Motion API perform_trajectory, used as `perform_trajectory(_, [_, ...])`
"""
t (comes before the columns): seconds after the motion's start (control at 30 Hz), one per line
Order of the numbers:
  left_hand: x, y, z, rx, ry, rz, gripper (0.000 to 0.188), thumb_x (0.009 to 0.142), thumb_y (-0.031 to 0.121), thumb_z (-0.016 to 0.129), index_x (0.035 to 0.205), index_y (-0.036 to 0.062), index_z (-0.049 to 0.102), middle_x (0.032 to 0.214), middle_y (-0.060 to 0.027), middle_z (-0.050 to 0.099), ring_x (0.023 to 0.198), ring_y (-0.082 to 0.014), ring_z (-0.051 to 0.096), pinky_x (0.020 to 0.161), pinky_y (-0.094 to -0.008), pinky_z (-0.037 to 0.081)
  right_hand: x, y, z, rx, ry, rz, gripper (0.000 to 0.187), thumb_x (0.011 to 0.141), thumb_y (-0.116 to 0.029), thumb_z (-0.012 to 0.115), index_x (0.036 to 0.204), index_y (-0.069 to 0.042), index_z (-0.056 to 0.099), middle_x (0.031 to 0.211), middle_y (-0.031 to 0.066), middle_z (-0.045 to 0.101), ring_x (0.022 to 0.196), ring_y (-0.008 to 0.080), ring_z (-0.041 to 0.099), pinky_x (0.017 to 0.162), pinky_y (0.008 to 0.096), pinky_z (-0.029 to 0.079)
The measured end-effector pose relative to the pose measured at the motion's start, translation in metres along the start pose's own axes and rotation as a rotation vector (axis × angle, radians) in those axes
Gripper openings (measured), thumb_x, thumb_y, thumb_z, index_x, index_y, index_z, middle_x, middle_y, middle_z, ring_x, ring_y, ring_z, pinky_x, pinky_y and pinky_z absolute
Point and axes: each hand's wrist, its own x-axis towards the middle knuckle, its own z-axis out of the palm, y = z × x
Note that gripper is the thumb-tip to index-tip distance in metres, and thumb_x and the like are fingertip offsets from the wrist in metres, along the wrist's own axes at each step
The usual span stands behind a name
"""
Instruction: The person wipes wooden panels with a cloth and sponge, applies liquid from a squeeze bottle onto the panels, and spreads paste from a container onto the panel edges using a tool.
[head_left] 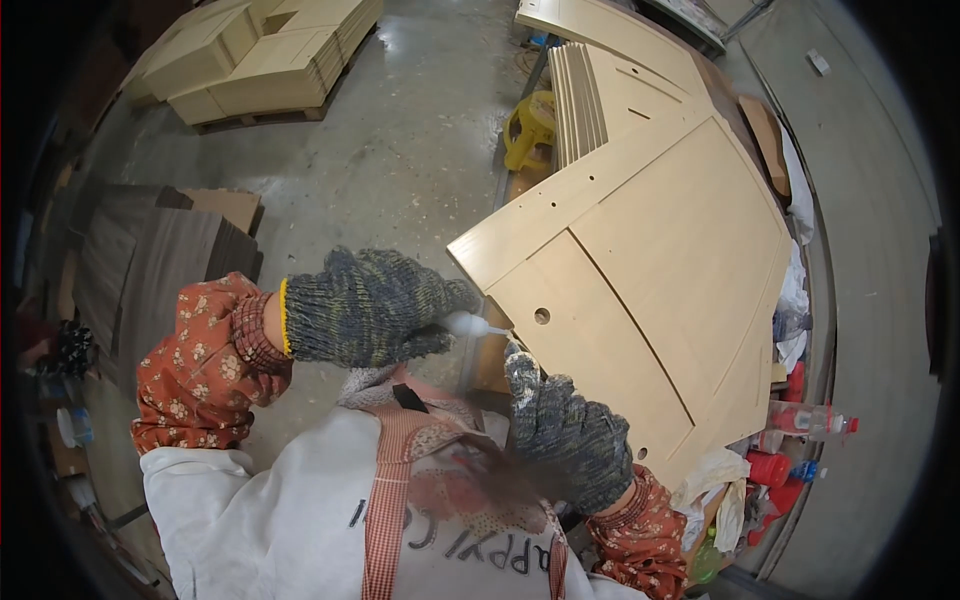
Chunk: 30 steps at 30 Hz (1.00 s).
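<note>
My left hand [370, 308], in a grey knit glove, is closed around a small white squeeze bottle [470, 324] whose nozzle touches the near edge of a light wooden door panel [660, 270]. The panel lies flat on a workbench and has a recessed centre and several drilled holes. My right hand [565, 425], also gloved, rests against the panel's near edge just below the bottle tip, fingers curled on the wood.
More light panels [590, 95] are stacked behind the door panel. Pallets of pale boards [270, 55] stand far left on the concrete floor. Dark veneer sheets [150, 260] lie at left. A yellow tool [528, 125], rags and red and clear bottles [790, 440] sit around the bench.
</note>
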Motion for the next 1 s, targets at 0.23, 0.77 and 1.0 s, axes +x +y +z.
perform_trajectory(0.23, [0.002,0.003,-0.004,0.09,0.054,0.079,0.042,0.084,0.029,0.064,0.122,0.013,0.057,0.092,-0.0137,0.066,0.08,-0.032,0.065,0.073,-0.0413,0.052,-0.006,0.016,0.004,0.5,-0.04,-0.057,0.059,0.08,-0.038,0.062,0.118,0.005,0.049,0.089,0.0185,0.06,0.068,0.0256,0.062,0.059,0.0345,0.052])
perform_trajectory(0.77, [0.007,0.006,-0.013,0.314,0.103,0.221,0.035,0.083,0.026,0.065,0.115,0.0103,0.06,0.096,-0.0117,0.065,0.079,-0.0294,0.064,0.068,-0.0393,0.051,0.008,0.005,0.024,0.405,0.28,-0.291,0.036,0.075,-0.013,0.054,0.102,0.009,0.06,0.09,0.0233,0.065,0.064,0.0212,0.061,0.052,0.0269,0.048])
perform_trajectory(1.0, [0.013,0.01,-0.018,0.377,0.078,0.257,0.034,0.083,0.024,0.064,0.113,0.0092,0.06,0.093,-0.0119,0.065,0.077,-0.0281,0.064,0.066,-0.0388,0.052,-0.001,0.01,0.019,0.467,0.247,-0.254,0.036,0.077,-0.014,0.052,0.102,0.01,0.06,0.089,0.0235,0.065,0.064,0.0225,0.061,0.053,0.0275,0.048])
